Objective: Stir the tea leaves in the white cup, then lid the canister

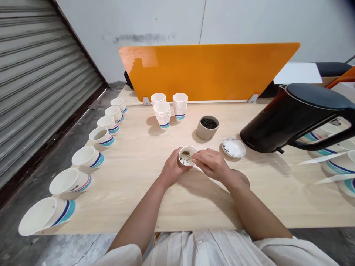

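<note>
My left hand (171, 170) is wrapped round a white paper cup (184, 159) near the middle of the table. Dark bits like tea leaves lie inside the cup, against its bottom and wall. My right hand (211, 163) is at the cup's right rim, its fingers pinched together over the opening; what they hold, if anything, I cannot make out. Beyond the hands stands a grey round pot (205, 133) filled with dark loose tea leaves (208, 123). To its right lies a small white patterned dish (234, 148). Under my right forearm a round grey-brown thing (244, 178) is partly hidden.
A row of paper cups (83, 156) lines the table's left side. Stacked cups (162, 113) stand before an orange divider (205, 72). A large black electric kettle (283, 118) is at right, with more cups (340, 164) and white sticks (321, 159) beyond it.
</note>
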